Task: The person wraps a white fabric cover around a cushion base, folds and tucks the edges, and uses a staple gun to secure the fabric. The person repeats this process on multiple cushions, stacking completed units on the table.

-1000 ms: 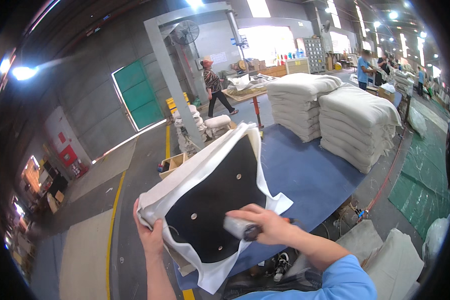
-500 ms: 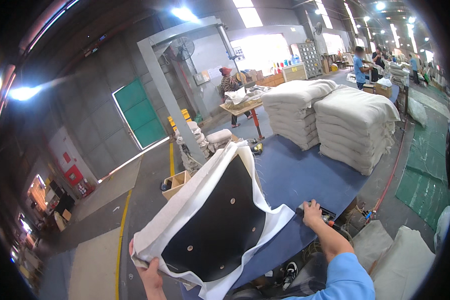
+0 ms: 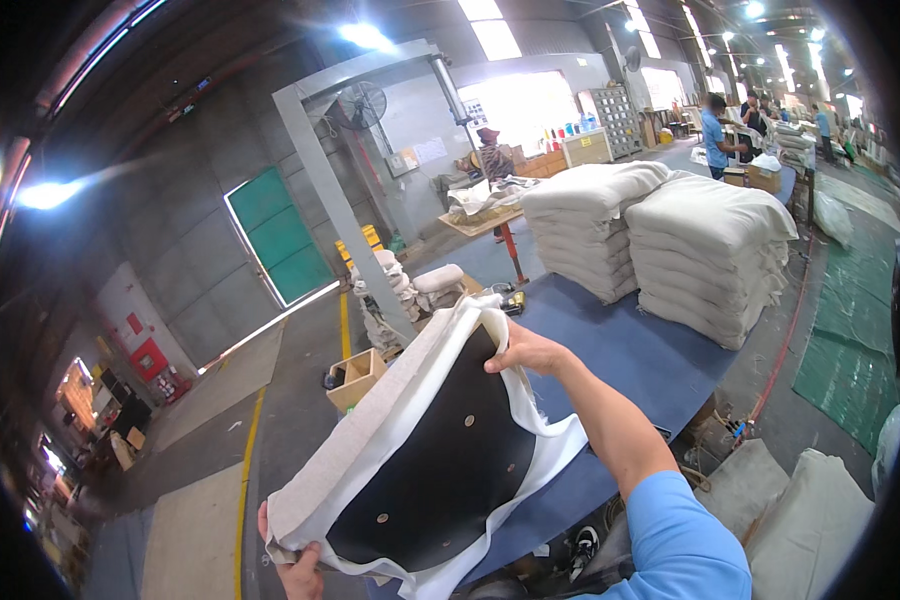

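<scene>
An upholstered seat panel (image 3: 425, 470) rests tilted at the near-left edge of the blue-topped table. Its black back has several round holes, and loose white lining (image 3: 560, 440) and beige fabric (image 3: 370, 410) surround it. My left hand (image 3: 298, 572) grips the near-left corner, thumb on the fabric edge and fingers round the outer side. At the far end, my right hand (image 3: 526, 352) holds the panel's upper corner, its thumb over the black board; the other fingers are mostly hidden behind. My right forearm crosses above the table.
Two tall stacks of folded beige fabric (image 3: 715, 250) stand on the blue table (image 3: 580, 325). A wooden box (image 3: 358, 380) sits beyond the panel's left side, near a grey metal post (image 3: 335, 190). Fabric-covered pieces (image 3: 810, 520) lie to my right. People (image 3: 715, 140) work farther back.
My right hand has left a dark hand tool on the table's right side and moved up and left to the panel's far corner. My left hand keeps its grip.
</scene>
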`<state>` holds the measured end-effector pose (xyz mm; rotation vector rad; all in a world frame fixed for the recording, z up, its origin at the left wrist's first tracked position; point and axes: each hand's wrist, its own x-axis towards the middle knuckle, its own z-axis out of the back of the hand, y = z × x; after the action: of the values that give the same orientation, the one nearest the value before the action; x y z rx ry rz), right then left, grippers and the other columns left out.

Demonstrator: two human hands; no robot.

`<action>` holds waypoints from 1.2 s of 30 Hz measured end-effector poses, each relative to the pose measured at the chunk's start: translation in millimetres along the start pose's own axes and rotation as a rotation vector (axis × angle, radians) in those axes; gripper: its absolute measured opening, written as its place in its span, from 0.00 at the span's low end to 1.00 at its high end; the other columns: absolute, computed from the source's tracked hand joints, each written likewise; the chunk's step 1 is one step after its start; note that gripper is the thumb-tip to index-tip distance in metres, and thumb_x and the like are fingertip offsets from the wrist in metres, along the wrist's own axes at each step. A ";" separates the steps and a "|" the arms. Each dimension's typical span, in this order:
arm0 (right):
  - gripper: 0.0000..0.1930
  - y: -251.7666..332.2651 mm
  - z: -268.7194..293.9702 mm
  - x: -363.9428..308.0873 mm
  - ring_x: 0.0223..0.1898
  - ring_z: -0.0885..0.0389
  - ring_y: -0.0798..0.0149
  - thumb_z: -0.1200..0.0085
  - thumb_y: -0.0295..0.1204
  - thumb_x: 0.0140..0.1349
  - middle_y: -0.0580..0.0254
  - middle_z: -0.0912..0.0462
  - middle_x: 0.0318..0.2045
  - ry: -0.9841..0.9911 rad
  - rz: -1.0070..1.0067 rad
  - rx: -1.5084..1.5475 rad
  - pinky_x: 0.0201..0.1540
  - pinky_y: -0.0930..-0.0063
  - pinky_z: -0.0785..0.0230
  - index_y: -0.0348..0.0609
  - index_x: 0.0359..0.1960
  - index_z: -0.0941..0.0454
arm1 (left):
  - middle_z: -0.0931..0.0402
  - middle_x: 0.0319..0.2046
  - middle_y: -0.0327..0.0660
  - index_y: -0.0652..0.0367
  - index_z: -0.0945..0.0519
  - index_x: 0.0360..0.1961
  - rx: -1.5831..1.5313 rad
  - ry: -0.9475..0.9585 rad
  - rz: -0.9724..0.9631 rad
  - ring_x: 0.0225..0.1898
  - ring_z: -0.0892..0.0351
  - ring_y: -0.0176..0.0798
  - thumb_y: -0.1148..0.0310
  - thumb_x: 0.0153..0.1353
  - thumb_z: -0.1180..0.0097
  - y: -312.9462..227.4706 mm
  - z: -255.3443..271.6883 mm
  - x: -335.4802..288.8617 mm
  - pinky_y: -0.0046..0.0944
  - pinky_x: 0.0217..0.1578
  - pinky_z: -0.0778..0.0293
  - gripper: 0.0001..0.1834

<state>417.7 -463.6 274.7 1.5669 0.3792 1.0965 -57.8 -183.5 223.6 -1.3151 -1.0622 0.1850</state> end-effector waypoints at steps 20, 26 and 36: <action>0.63 38.2 -90.0 -28.3 0.71 0.26 0.43 0.19 0.48 0.48 0.39 0.24 0.69 -0.161 0.118 -0.233 0.74 0.59 0.36 0.42 0.82 0.45 | 0.34 0.73 0.62 0.60 0.33 0.72 1.157 0.804 -0.660 0.74 0.35 0.70 0.45 0.59 0.24 -133.9 -231.1 133.8 0.59 0.72 0.36 0.49; 0.63 47.5 -104.0 -46.2 0.73 0.28 0.39 0.22 0.47 0.53 0.35 0.28 0.71 -0.194 0.242 -0.257 0.74 0.54 0.37 0.46 0.84 0.52 | 0.27 0.64 0.59 0.60 0.31 0.67 0.935 0.684 -0.680 0.64 0.23 0.67 0.56 0.64 0.29 -98.3 -250.6 135.6 0.56 0.62 0.26 0.36; 0.37 50.6 -135.8 -58.2 0.55 0.18 0.47 0.22 0.37 0.57 0.47 0.19 0.51 -0.807 0.687 -0.540 0.58 0.56 0.25 0.40 0.66 0.26 | 0.20 0.52 0.56 0.60 0.29 0.61 0.902 0.591 -0.695 0.52 0.17 0.64 0.68 0.66 0.34 -87.4 -237.3 136.1 0.54 0.52 0.22 0.25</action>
<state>263.6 -441.6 286.0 1.5121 -0.9811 0.8423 147.8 -285.5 396.3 -0.1198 -0.7132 -0.2278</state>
